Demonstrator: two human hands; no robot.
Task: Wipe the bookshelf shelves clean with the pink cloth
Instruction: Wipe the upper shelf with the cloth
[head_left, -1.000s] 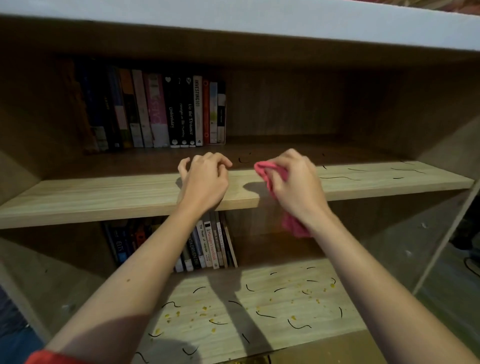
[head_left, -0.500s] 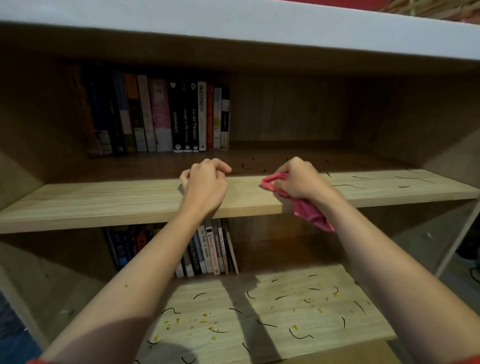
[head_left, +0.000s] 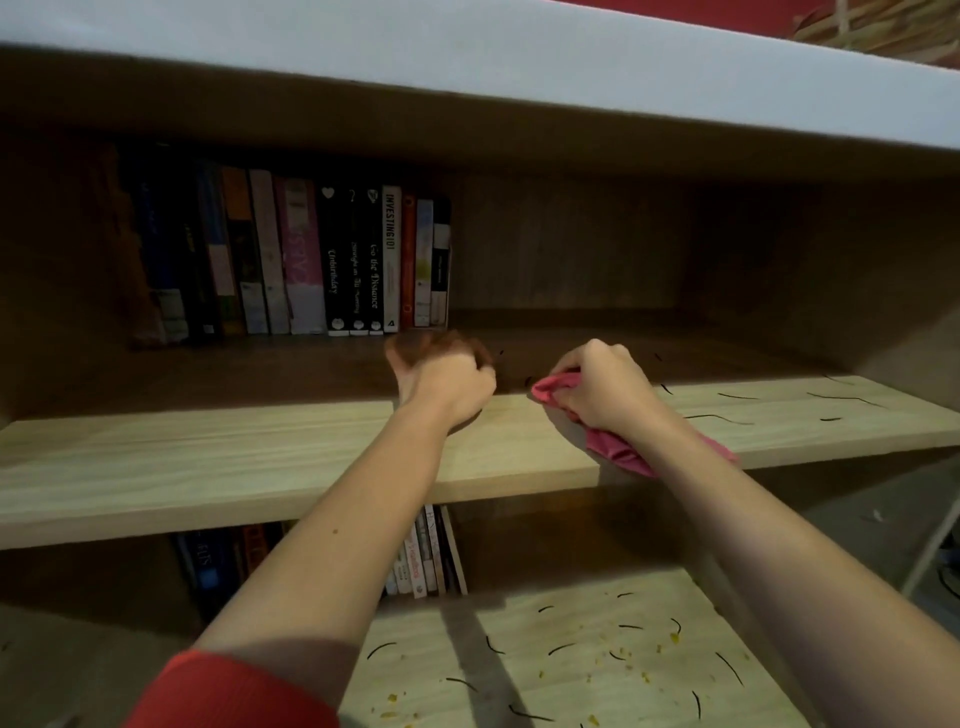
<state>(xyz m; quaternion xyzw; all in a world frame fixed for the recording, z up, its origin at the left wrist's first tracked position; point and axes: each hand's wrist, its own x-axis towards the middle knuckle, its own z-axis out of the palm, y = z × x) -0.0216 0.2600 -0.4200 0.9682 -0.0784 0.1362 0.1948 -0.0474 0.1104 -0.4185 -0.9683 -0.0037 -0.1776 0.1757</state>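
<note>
My right hand (head_left: 605, 387) grips a bunched pink cloth (head_left: 613, 449) on the middle shelf (head_left: 260, 457) of a light wooden bookshelf; the cloth's tail hangs over the front edge under my wrist. My left hand (head_left: 447, 379) rests on the same shelf just left of the cloth, fingers curled and holding nothing, its fingertips in shadow. Thin dark strands (head_left: 717, 415) lie on the shelf to the right of the cloth. The lower shelf (head_left: 597, 670) carries more dark strands and yellow crumbs.
A row of upright books (head_left: 322, 260) stands at the back left of the middle shelf. More books (head_left: 426, 556) stand at the back of the lower shelf. The white top board (head_left: 519, 67) overhangs above. The bookshelf's right side wall (head_left: 857, 270) closes the shelf.
Both hands have moved further back onto the middle shelf. The right hand has carried the cloth from the front edge onto the shelf surface. The camera has come closer.
</note>
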